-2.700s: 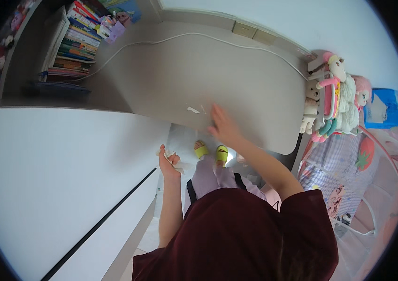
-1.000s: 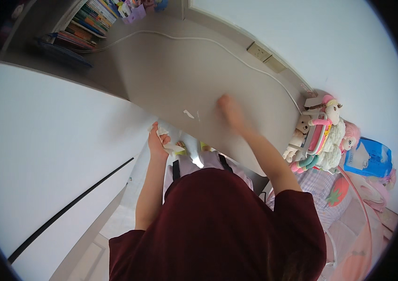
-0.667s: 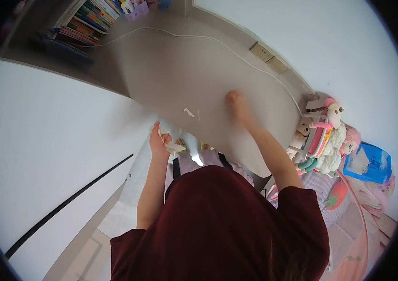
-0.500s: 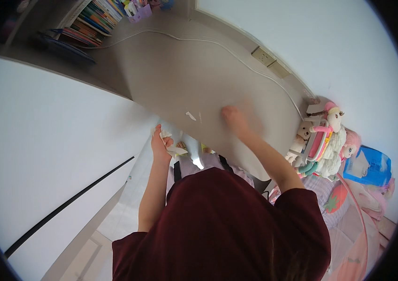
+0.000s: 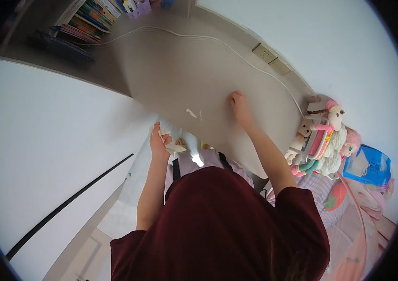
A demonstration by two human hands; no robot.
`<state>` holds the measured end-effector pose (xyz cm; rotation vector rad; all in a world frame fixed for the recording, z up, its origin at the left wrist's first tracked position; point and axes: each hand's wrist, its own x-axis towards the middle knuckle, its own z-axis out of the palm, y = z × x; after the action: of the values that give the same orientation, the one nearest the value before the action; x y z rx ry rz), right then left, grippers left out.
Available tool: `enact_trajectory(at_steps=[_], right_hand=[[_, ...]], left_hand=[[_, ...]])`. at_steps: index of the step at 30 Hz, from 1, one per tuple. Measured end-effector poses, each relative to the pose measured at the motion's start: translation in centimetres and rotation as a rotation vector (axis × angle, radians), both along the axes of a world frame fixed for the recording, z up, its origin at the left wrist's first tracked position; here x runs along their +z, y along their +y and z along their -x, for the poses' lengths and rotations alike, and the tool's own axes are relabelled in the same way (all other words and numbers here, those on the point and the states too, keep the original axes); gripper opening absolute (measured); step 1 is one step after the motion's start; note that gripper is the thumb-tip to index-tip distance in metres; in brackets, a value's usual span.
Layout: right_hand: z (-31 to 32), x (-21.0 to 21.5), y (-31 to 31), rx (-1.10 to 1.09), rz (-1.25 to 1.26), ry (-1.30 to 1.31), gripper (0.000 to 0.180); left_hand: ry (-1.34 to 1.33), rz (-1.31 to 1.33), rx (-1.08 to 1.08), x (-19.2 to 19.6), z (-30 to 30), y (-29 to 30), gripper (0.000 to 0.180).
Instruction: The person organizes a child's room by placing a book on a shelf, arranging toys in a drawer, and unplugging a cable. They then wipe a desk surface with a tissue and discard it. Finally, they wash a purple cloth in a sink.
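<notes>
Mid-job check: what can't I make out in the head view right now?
All in the head view:
Right hand: whether anything is under its curled fingers; the hand itself covers that spot.
Left hand: how much white paper it holds; its fingers cover part.
White scrap on the desk: too small to tell its material.
Purple holder: tops of its contents, cut off by the upper edge.

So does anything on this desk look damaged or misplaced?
Yes: a jagged white patch near the front edge of the desk, left of the right hand, breaks the plain surface. Scrap or damage, I can't tell.
</notes>
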<state>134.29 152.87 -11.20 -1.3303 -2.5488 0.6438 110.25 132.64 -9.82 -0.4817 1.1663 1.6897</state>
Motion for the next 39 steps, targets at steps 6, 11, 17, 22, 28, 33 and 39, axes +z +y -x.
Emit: enact_trajectory(at_steps=[6, 11, 17, 22, 28, 33, 39], right_hand=[[0.2, -3.8, -6.2, 0.373, -0.032, -0.035, 0.022], [0.4, -2.1, -3.0, 0.049, 0.029, 0.001, 0.018], [0.8, -0.5, -7.3, 0.158, 0.179, 0.168, 0.019], [-6.3, -0.7, -2.7, -0.177, -0.038, 0.28, 0.046], [-2.2, -1.3, 0.2, -0.17, -0.258, -0.129, 0.075], [6.7, -1.6, -2.6, 0.19, -0.153, -0.007, 0.084], [7.3, 0.5, -7.2, 0.415, -0.021, 0.258, 0.087]], left_hand=[[0.006, 0.01, -0.033, -0.2, 0.2, 0.1, 0.023], [0.025, 0.001, -0.059, -0.3, 0.0, -0.2, 0.024], [-0.008, 0.001, -0.06, -0.8, 0.0, 0.4, 0.025], [-0.005, 0.032, -0.053, -1.2, 0.3, 0.6, 0.024], [-0.033, 0.004, -0.045, -1.8, 0.0, -0.3, 0.027], [-0.013, 0.06, -0.043, -2.3, -0.5, -0.7, 0.029], [-0.051, 0.045, -0.033, -1.4, -0.4, 0.0, 0.018]])
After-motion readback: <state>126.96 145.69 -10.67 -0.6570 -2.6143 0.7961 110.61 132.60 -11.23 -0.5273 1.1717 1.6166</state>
